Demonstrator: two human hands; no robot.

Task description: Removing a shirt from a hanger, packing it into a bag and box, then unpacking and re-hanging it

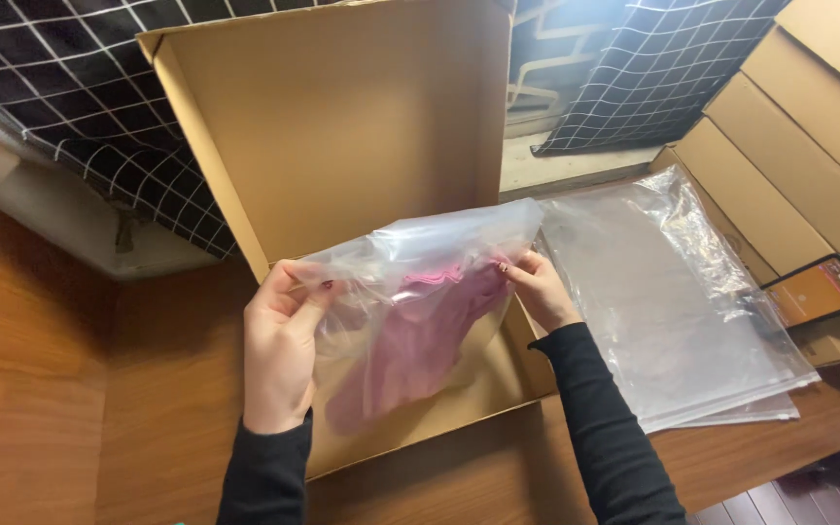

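Pink garment (418, 335) sits inside a clear plastic bag (420, 262), gripped by left hand (279, 345) and right hand (540, 289) over an open cardboard box (342, 126).

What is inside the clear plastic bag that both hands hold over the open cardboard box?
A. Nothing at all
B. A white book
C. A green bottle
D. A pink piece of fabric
D: the left hand and right hand grip the clear plastic bag, and pink fabric shows through it above the open cardboard box.

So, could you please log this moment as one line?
left hand: grips bag edge | right hand: grips bag edge | plastic bag: pink cloth inside, over open cardboard box | spare bags: right
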